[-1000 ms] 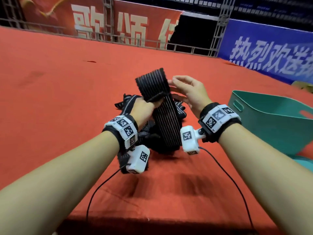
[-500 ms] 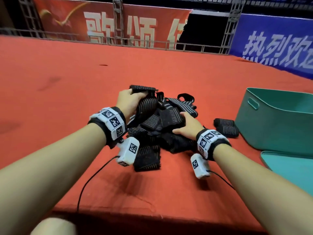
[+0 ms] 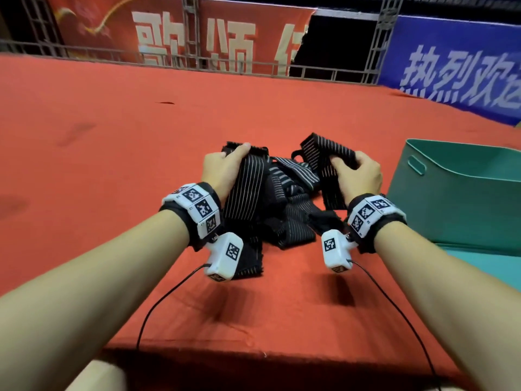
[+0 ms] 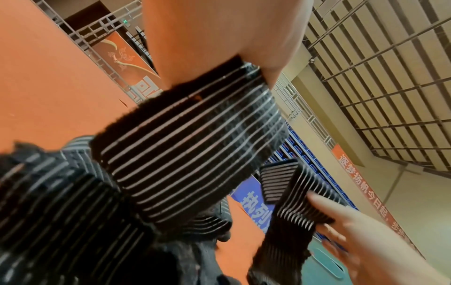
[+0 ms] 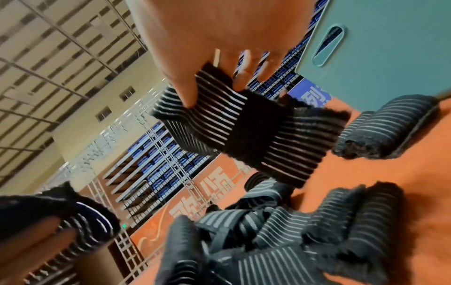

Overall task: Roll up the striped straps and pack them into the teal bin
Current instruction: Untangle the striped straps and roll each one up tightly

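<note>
The left hand (image 3: pixel 225 170) is clamped on one end of a striped strap (image 3: pixel 245 198) — fingers curled over its far end, the band running down toward the near edge of the red-covered worktop (image 3: pixel 112 165). In the left wrist view the same strap (image 4: pixel 190 146) drapes out from under the palm, black with thin pale lines.

The right hand (image 3: pixel 356 176) grips a second strap (image 3: pixel 324 156), thumb on its near face and fingers curled behind it. Its far end stands lifted above the heap while the rest hangs down toward the cloth. The right wrist view shows the thumb pressed on the strap (image 5: pixel 239 131) and the fingertips (image 5: pixel 240 83) behind its upper edge. The hands are apart, one on each side of the heap.

Between them lies the pile of loose straps (image 3: pixel 284 213), tangled and overlapping on the worktop. A rolled strap (image 5: pixel 385 131) lies on the cloth just beside the teal bin (image 5: pixel 390 48) — whether the two touch I cannot tell.

The teal bin (image 3: pixel 462 198) stands at the right of the worktop, near the right hand, its slot handle facing the pile. White tracker modules with black cables hang from both wristbands.
</note>
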`<move>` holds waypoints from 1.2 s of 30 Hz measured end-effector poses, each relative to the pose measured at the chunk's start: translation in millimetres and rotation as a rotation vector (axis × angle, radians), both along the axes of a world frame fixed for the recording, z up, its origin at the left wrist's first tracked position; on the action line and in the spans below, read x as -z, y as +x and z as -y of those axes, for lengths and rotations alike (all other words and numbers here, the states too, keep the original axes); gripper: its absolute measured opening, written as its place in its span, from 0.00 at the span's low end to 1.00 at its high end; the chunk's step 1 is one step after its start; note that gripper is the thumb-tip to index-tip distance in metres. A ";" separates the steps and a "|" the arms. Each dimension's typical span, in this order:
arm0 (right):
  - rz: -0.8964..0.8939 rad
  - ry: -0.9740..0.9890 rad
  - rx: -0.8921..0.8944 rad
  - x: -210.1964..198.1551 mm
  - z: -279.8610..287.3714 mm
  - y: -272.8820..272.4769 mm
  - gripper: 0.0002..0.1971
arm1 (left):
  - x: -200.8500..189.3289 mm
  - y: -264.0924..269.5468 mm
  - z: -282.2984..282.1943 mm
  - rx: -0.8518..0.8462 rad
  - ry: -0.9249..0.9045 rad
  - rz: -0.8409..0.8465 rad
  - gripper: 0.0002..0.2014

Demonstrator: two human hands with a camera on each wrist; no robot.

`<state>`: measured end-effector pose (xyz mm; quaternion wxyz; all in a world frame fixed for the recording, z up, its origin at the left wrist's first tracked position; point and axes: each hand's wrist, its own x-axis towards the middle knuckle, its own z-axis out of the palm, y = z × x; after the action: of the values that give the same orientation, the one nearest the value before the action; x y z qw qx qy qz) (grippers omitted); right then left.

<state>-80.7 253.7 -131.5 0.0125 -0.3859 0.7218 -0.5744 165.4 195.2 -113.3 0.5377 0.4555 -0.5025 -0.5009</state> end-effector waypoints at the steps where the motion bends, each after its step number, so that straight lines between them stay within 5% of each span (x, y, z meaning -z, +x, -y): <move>1: 0.029 -0.065 -0.027 -5.0 -3.3 2.0 0.11 | -0.1 -3.9 -3.1 -0.004 0.005 -0.003 0.18; 5: 0.239 -0.290 -0.247 -19.9 -9.7 16.0 0.03 | 2.3 -18.3 -17.2 0.009 -0.008 -0.015 0.17; 9: 0.588 -0.251 -0.502 -18.0 -14.8 33.6 0.08 | 5.5 -30.5 -32.1 0.031 -0.042 -0.030 0.13; 12: 0.754 -0.261 -0.558 -4.2 -18.1 42.7 0.06 | 14.5 -34.4 -40.1 0.027 -0.048 -0.037 0.17; 16: 0.979 -0.312 -0.616 18.9 -20.1 42.1 0.16 | 28.9 -43.9 -43.3 0.073 0.000 -0.132 0.15; 23: 1.160 -0.433 -0.756 44.3 -20.1 26.2 0.09 | 48.5 -61.8 -24.0 0.212 0.036 -0.245 0.12; 29: 1.314 -0.552 -0.831 56.8 -8.1 20.2 0.26 | 61.3 -62.5 -11.1 0.309 0.041 -0.245 0.11; 33: 1.445 -0.594 -0.821 63.2 -0.9 36.6 0.28 | 67.0 -55.6 -18.9 0.398 0.107 -0.350 0.15; 36: 1.358 -0.404 -0.859 70.8 1.1 50.6 0.27 | 77.3 -46.3 -23.6 0.399 0.132 -0.402 0.17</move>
<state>-30.1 252.7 -202.3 0.5945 -0.1921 0.2299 -0.7462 119.1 218.9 -190.6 0.4865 0.2731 -0.4320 -0.7086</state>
